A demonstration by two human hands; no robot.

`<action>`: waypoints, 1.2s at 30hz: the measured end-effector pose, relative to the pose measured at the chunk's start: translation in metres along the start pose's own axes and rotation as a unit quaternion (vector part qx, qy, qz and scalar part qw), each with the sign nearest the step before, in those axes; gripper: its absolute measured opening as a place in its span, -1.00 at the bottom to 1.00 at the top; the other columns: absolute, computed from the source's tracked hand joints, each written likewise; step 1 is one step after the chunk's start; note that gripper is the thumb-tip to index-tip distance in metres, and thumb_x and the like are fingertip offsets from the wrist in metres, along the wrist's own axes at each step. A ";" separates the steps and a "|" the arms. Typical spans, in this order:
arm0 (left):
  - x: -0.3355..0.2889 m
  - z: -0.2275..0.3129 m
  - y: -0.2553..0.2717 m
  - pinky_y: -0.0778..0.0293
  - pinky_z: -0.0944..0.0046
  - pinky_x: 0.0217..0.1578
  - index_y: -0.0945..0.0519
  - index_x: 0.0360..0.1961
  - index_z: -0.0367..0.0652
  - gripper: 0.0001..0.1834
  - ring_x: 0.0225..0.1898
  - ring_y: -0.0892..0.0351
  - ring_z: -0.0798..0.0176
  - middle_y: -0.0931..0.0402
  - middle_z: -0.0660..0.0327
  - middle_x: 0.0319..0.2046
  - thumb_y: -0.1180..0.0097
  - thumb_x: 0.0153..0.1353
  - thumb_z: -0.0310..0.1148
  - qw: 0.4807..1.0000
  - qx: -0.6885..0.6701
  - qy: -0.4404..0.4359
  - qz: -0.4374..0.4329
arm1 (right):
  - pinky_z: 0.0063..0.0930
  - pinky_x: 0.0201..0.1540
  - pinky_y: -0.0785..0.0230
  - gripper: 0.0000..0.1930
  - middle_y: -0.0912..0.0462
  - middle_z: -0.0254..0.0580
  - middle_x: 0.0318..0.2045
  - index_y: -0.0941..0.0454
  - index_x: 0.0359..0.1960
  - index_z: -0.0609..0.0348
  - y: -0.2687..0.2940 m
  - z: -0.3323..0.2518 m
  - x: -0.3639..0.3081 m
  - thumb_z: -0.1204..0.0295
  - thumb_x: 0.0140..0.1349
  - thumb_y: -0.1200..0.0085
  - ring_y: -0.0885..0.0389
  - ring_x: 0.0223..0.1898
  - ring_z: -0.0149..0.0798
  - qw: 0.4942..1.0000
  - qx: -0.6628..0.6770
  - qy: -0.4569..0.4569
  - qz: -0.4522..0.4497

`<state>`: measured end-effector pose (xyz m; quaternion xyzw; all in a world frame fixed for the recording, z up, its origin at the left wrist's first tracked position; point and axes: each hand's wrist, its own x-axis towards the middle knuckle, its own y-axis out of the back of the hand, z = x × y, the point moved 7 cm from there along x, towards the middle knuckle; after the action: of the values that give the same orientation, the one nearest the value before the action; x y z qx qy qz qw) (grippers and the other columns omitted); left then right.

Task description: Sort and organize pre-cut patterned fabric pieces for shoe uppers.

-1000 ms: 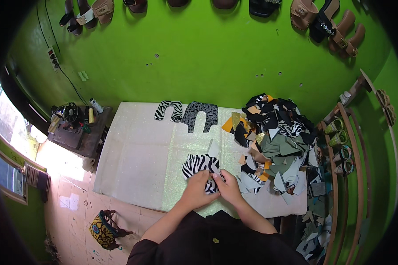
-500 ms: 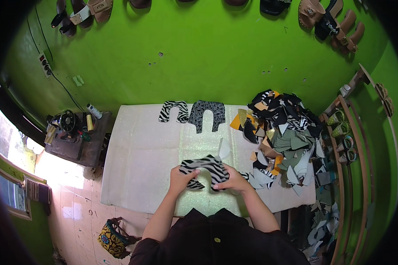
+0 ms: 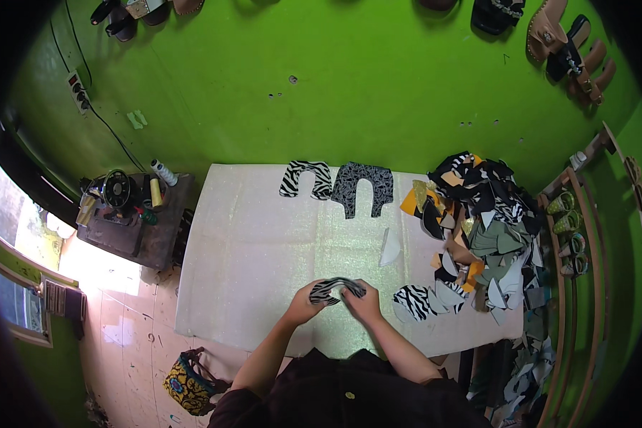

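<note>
Over the front of the pale table (image 3: pixel 250 278), a zebra-print U-shaped piece of material (image 3: pixel 326 288) is held between my two hands, curled and seen partly edge-on. My left hand (image 3: pixel 304 305) closes on its left end, and my right hand (image 3: pixel 364 304) grips the right end, with the thumb on the near side. A flat U-shaped zebra piece (image 3: pixel 292 178) lies at the back edge. Beside it is a grey-and-black patterned cutout (image 3: pixel 345 187) with a U-shaped notch. Right of my right hand lie zebra scraps (image 3: pixel 414 300).
A heap of cut scraps (image 3: pixel 496 235) covers the table's right side; a white scrap (image 3: pixel 390 250) lies left of it. A sewing machine (image 3: pixel 116 192) stands on a dark stand at left. A patterned bag (image 3: pixel 185 381) sits on the floor. Right, a wooden rack (image 3: pixel 560 285) holds shoes.
The zebra piece has been drawn closer to me and bent, with my hands nearer together. The view has shifted, so the wall and table sit differently in it.
</note>
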<state>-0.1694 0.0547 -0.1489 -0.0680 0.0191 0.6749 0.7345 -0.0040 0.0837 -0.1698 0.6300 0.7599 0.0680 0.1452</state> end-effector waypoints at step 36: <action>0.197 0.029 0.148 -0.46 0.28 -0.27 -0.51 -0.21 -0.38 -0.47 -0.25 -0.55 0.26 -0.57 0.01 -0.27 -0.36 -0.12 -0.19 0.953 0.222 -0.025 0.206 | -0.48 -0.30 -0.41 -0.61 -0.60 -0.17 -0.40 -0.41 -0.17 0.27 -0.043 -0.063 0.191 0.46 -0.06 -0.23 -0.58 -0.36 -0.34 0.994 0.054 0.016 0.096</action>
<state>-0.3006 0.2653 -0.1547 0.1193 0.1633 0.7919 0.5762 -0.0954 0.2671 -0.1478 0.7055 0.7008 0.0506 0.0923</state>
